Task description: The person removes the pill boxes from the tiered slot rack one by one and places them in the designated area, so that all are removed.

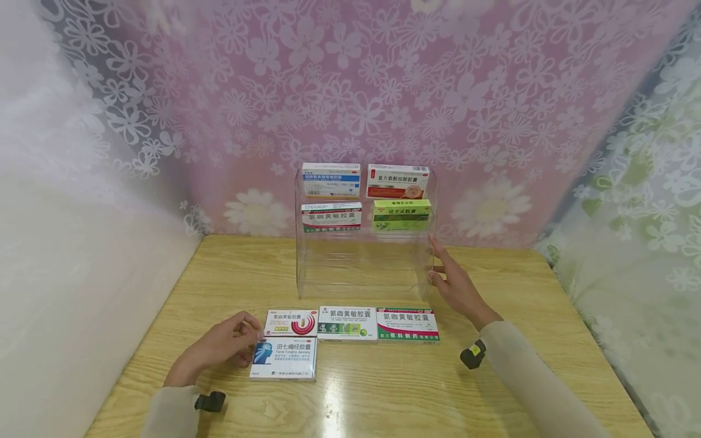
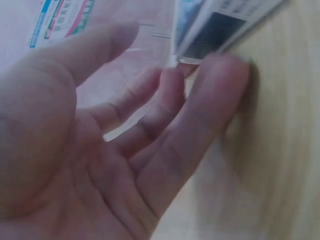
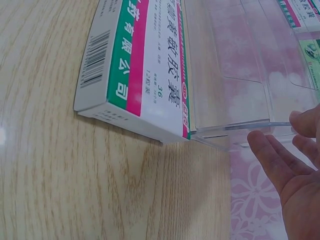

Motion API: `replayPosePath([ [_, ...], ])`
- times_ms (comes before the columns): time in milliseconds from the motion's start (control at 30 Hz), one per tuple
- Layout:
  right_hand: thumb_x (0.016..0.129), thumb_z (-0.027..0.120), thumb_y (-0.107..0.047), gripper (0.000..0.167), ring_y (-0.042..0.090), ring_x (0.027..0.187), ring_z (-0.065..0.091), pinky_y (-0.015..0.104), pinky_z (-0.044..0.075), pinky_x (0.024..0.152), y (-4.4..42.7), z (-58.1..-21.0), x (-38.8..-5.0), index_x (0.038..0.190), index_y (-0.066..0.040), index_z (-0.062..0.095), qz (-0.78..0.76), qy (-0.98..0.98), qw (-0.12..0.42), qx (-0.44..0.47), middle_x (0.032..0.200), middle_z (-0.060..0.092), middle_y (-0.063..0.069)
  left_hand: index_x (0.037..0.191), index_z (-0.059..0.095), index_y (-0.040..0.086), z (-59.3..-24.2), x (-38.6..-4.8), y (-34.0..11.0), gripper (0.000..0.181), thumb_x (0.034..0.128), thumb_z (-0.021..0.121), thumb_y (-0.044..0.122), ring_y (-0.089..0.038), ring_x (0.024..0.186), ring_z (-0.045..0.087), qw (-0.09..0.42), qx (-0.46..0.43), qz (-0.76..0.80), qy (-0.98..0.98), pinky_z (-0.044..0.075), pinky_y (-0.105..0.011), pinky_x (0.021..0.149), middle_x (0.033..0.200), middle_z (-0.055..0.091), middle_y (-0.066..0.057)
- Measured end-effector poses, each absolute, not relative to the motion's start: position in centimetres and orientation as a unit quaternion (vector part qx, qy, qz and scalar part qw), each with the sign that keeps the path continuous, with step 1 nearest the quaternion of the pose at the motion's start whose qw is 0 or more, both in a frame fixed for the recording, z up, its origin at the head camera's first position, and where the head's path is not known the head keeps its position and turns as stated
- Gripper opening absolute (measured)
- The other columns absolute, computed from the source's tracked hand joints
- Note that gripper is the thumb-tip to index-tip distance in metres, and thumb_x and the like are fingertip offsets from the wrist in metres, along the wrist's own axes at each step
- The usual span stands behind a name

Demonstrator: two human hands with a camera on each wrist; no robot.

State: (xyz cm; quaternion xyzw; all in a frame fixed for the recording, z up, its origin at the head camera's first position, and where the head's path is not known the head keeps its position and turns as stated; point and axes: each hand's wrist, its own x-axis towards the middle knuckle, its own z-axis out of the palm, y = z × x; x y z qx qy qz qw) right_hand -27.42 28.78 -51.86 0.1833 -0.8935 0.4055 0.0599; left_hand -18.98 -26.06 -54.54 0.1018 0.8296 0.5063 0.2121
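My left hand is at the left ends of two stacked-in-line medicine boxes: a white and pink box and, nearer me, a white and blue box. Its fingertips touch a box edge, while the left wrist view shows the thumb held apart from the fingers. On the other side, my right hand rests against the right side of a clear display rack, with its fingers mostly straight. Whether its thumb presses the rack's edge is hard to tell.
A white and green box and a red and green box continue the row before the rack. In the rack's upper tiers stand a blue box, a red and white box, another red and green box and a lime-green box.
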Motion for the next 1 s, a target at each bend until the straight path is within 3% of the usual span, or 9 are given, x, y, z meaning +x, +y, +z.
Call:
replayPosePath([
  [167, 0.112, 0.054, 0.001, 0.086, 0.058, 0.128, 0.065, 0.057, 0.066, 0.093, 28.8, -51.8, -27.3, 0.178, -0.028, 0.007, 0.402, -0.896, 0.059, 0.181, 0.169, 0.037, 0.032, 0.13, 0.065, 0.007, -53.0, -20.5, -25.4, 0.029, 0.1132, 0.063, 0.031, -0.025, 0.097, 0.073, 0.087, 0.096, 0.427, 0.895, 0.064, -0.033, 0.079, 0.115, 0.073, -0.011],
  [300, 0.112, 0.054, 0.002, 0.087, 0.059, 0.128, 0.065, 0.057, 0.066, 0.093, 28.7, -51.7, -27.2, 0.178, -0.029, 0.005, 0.401, -0.896, 0.058, 0.181, 0.169, 0.037, 0.033, 0.14, 0.065, 0.007, -51.0, -22.6, -24.3, 0.037, 0.1133, 0.063, 0.033, -0.036, 0.122, 0.068, -0.003, 0.103, 0.403, 0.91, 0.064, -0.051, 0.097, 0.138, 0.068, -0.016],
  [400, 0.111, 0.054, 0.003, 0.087, 0.059, 0.128, 0.065, 0.057, 0.066, 0.094, 28.7, -51.7, -27.3, 0.178, -0.028, 0.006, 0.402, -0.896, 0.057, 0.179, 0.169, 0.036, 0.034, 0.145, 0.062, 0.007, -49.1, -24.4, -23.2, 0.041, 0.1121, 0.065, 0.031, -0.04, 0.129, 0.065, -0.052, 0.121, 0.412, 0.902, 0.058, -0.06, 0.109, 0.146, 0.063, -0.019],
  [733, 0.111, 0.055, 0.003, 0.088, 0.057, 0.128, 0.066, 0.057, 0.065, 0.095, 28.7, -51.8, -27.3, 0.178, -0.029, 0.007, 0.4, -0.899, 0.056, 0.171, 0.17, 0.036, 0.032, 0.149, 0.063, 0.01, -43.6, -29.8, -19.1, 0.044, 0.1076, 0.073, 0.02, -0.041, 0.141, 0.053, -0.161, 0.189, 0.385, 0.889, 0.047, -0.063, 0.118, 0.152, 0.06, -0.016],
  [1000, 0.111, 0.057, 0.002, 0.089, 0.055, 0.127, 0.068, 0.056, 0.066, 0.094, 28.6, -52.1, -27.4, 0.178, -0.032, 0.008, 0.395, -0.901, 0.062, 0.17, 0.17, 0.037, 0.033, 0.144, 0.068, 0.008, -42.7, -32.7, -17.6, 0.041, 0.1044, 0.076, 0.014, -0.041, 0.15, 0.041, -0.193, 0.237, 0.361, 0.881, 0.035, -0.064, 0.127, 0.154, 0.06, -0.016],
])
